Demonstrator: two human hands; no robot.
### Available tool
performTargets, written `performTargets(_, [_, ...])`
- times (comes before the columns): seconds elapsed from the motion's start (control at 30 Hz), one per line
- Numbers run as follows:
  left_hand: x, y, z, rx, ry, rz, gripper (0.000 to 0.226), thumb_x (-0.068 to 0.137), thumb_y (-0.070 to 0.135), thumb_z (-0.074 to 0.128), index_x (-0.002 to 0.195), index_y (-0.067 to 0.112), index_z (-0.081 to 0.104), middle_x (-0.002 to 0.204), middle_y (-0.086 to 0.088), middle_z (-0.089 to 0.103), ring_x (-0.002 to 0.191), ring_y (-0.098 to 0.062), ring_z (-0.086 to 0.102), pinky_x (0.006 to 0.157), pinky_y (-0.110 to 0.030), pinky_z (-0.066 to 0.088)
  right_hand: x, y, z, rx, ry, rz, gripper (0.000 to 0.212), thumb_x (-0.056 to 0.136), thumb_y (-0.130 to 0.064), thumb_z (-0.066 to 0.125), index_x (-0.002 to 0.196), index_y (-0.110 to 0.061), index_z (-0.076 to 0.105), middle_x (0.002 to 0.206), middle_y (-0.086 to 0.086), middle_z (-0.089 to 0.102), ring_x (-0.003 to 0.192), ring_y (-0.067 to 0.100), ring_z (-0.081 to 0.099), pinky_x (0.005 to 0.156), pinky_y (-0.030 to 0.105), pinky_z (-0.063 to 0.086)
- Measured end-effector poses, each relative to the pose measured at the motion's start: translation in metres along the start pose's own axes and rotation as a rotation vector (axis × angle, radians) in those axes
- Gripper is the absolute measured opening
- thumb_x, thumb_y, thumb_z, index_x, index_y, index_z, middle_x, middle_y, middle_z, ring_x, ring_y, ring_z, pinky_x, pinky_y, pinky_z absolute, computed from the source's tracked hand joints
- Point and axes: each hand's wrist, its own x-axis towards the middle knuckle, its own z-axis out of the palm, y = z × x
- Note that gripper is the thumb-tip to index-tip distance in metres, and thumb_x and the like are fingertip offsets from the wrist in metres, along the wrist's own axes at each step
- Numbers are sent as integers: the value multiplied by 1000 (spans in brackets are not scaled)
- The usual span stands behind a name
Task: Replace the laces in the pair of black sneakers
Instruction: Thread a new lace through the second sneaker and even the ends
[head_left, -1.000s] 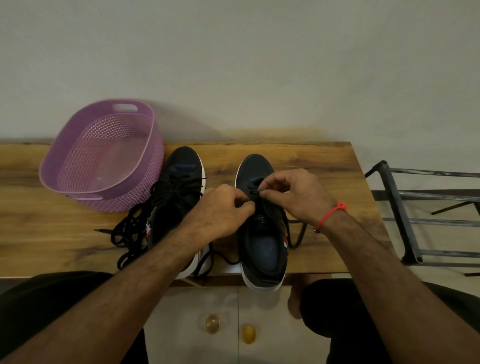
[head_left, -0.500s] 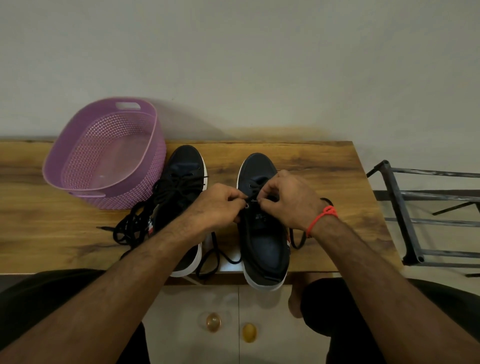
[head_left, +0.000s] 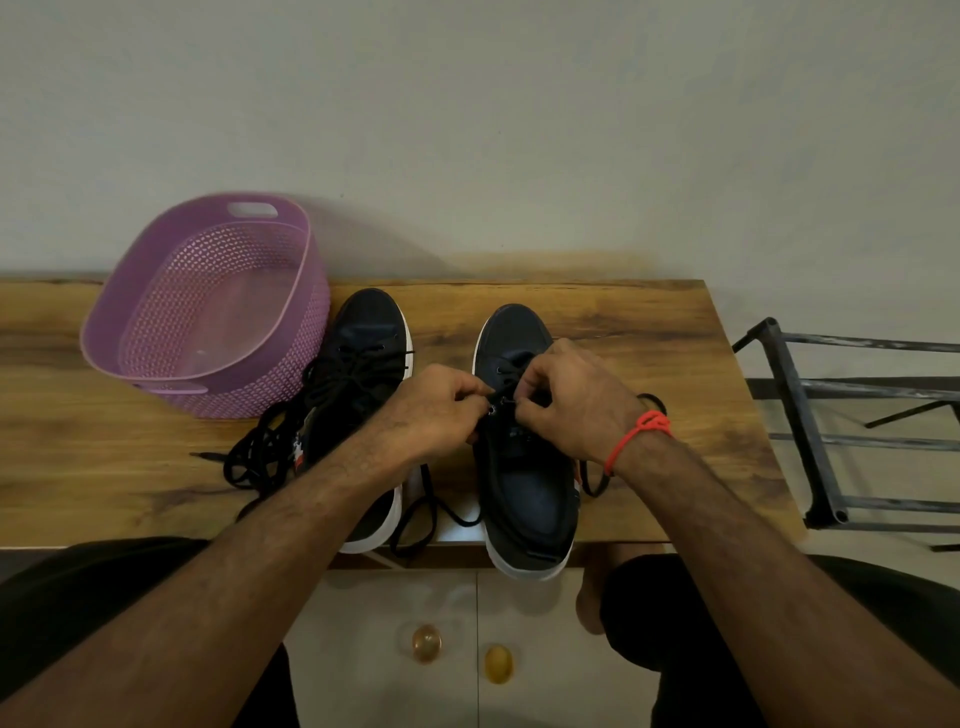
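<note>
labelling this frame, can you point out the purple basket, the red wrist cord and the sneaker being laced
purple basket (head_left: 311, 244): head view, on its right rim.
red wrist cord (head_left: 652, 423): head view, on the knot at the right wrist.
sneaker being laced (head_left: 530, 499): head view, on its dark insole.

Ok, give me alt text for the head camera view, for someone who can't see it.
Two bare hands, left hand and right hand, pinch a black lace at the eyelets of the right sneaker on a wooden table. The left sneaker sits beside it, loose laces and a purple basket further left.
</note>
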Motion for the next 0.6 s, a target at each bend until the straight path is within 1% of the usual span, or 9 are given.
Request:
performTargets(0.07, [0,0,0,-6,2,8,23,104,19,51,119,23,69,104,2,71,94,-13,69,74,-22,49,0,0,2,1,1,5,7,90,-32,68,87,-28,63,110,-4,47,110,16,45,90,32,48])
performTargets(0.17, [-1,-1,1,-31,10,19,22,105,24,49,117,24,69,103,5,70,91,-10,68,61,-16,43,0,2,2,41,31,-4,4,91,-28,67,90,-25,66,109,-4,49,105,12,46,82,25,44])
performTargets(0.23, [-2,-1,0,-73,30,17,24,107,28,47,112,24,69,100,6,70,88,-9,68,50,-9,39,0,4,0,77,41,-20,4,92,-25,68,89,-23,69,101,-7,50,97,7,47,80,24,43])
performTargets(0.3, [0,-2,2,-89,50,32,21,106,29,50,106,23,70,96,5,71,85,-9,69,46,-7,39,0,5,-1,89,39,-28,4,92,-24,68,88,-23,69,95,-9,50,90,4,48,81,24,45])
performTargets(0.37, [1,-5,6,-82,89,55,12,101,27,59,99,25,71,93,6,72,82,-9,70,53,-11,46,1,6,-2,79,34,-25,4,91,-27,68,87,-28,66,102,-5,53,98,10,51,85,28,47])
performTargets(0.43, [5,-7,11,-79,155,78,7,97,27,66,94,25,72,90,7,73,83,-10,71,67,-20,53,1,5,-1,69,22,-13,8,91,-30,66,85,-32,61,106,-4,53,105,15,51,89,33,49])
performTargets(0.5, [7,-8,14,-7,212,119,7,96,29,67,92,25,72,92,10,70,87,-5,66,72,-18,50,-1,4,1,74,52,-17,9,91,-31,63,85,-34,57,103,-5,52,104,17,52,88,37,50])
performTargets(0.57, [7,-8,14,105,273,191,6,95,30,67,90,27,69,103,12,62,97,-5,59,80,-20,47,-3,2,0,101,105,-29,5,89,-37,58,91,-36,54,102,-7,53,102,17,53,88,41,51])
performTargets(0.6, [6,-7,13,169,307,226,4,94,32,67,91,29,68,114,10,58,110,-10,55,90,-27,47,-4,0,-1,114,123,-33,10,86,-44,55,94,-39,52,102,-8,54,101,17,53,88,43,51])
